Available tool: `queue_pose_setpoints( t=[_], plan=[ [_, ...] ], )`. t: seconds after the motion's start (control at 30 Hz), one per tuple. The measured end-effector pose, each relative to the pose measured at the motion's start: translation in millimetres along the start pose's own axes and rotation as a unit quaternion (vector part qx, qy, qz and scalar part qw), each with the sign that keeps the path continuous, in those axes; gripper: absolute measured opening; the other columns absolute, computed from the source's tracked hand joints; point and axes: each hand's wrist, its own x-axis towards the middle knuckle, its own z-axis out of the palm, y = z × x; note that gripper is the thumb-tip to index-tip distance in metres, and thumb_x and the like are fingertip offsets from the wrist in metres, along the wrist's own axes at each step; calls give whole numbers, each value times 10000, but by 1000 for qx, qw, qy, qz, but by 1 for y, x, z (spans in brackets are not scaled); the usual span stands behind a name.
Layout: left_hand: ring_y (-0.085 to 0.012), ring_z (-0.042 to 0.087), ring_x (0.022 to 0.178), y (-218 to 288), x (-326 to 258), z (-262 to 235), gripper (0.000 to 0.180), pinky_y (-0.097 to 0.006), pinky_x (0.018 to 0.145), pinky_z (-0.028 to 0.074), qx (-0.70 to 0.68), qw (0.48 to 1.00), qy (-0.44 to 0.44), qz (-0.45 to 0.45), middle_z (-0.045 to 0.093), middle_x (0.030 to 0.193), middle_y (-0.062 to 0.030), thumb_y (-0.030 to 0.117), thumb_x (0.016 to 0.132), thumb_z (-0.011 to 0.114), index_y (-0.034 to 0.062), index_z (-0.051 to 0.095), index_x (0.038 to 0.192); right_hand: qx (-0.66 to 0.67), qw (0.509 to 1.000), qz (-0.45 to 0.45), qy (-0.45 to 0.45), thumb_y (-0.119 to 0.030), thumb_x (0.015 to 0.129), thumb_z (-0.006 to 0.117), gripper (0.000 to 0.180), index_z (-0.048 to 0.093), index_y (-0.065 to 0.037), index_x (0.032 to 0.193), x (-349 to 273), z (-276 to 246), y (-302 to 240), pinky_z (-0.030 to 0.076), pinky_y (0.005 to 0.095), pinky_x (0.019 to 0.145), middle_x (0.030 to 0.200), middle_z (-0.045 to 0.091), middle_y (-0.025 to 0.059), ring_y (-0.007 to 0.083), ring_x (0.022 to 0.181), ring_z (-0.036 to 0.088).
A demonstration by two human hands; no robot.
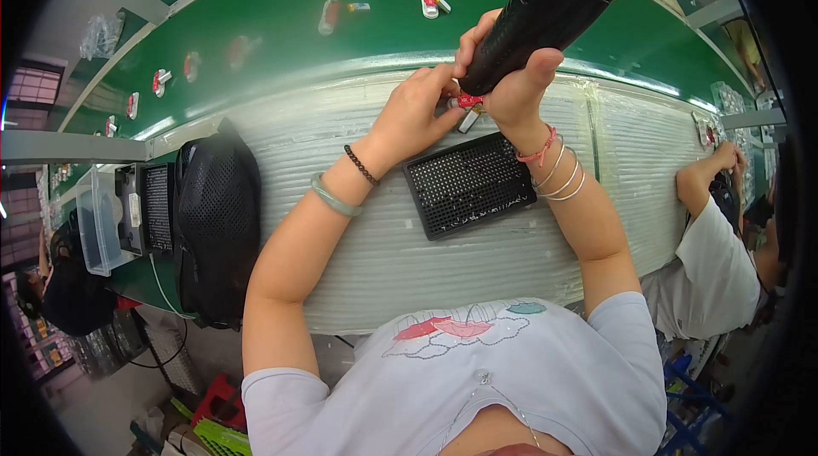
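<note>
- Nearest of all is the person's pale grey shirt, with a pink and teal flower print across the chest.
- Beyond the shirt a white ribbed mat covers the bench, and on it a black perforated tray lies flat, tilted a little.
- Just past the tray's far edge, the right hand is wrapped tight around a black electric screwdriver, fingers pressed together round the barrel, thumb up against its side. The tool slants, its tip down near the tray's far edge and its body rising away to the right.
- The left hand sits just left of that tip, its fingertips pinching a small red and white part right under the driver's nose; the part is above the mat, just beyond the tray's far rim.
- The left wrist wears a dark bead bracelet and a pale green bangle; the right wrist has several thin bangles and a pink cord.
- Farther from the tray runs a green conveyor belt, carrying more small red and white pieces spaced apart.
- Well left of the tray stands a black mesh-covered thing, and beyond that a clear plastic bin.
- Far right of the tray another person in white leans on the same bench.
</note>
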Motion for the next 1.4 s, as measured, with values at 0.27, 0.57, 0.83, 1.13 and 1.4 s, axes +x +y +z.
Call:
queue_pose_setpoints(
  t=[0.27,0.57,0.83,1.13,1.4],
  plan=[
    [-261,639,800,0,0,-2,284,-315,711,531,15,1000,-4,-5,595,848,-139,45,715,716,-20,511,901,5,1000,1,-16,-884,600,418,900,487,-15,828,3,6,2,442,250,515,616,519,84,156,540,527],
    [-294,592,815,-2,0,2,393,-385,702,483,32,999,4,0,622,805,-118,70,697,701,-20,494,1018,0,999,-31,9,-818,683,443,846,518,20,774,8,6,5,425,236,446,586,529,88,145,489,531],
    [-294,579,831,10,41,26,197,-384,728,478,97,993,-66,26,633,778,-103,141,727,664,52,588,886,171,975,-101,96,-844,724,272,854,496,-24,805,28,-27,-67,431,266,455,570,520,81,169,468,514],
    [-343,569,893,-30,117,-2,253,-427,763,495,326,923,123,-162,593,938,-177,119,720,640,19,562,939,142,969,-146,138,-925,622,162,966,497,-36,799,28,-58,-103,441,292,436,556,515,104,200,468,518],
    [-332,594,825,-68,104,-4,187,-417,734,492,265,953,135,-61,610,842,-163,110,716,645,34,591,878,146,977,-125,89,-929,607,165,979,500,-32,811,19,-34,-99,437,277,441,558,519,105,188,472,522]
  ],
)
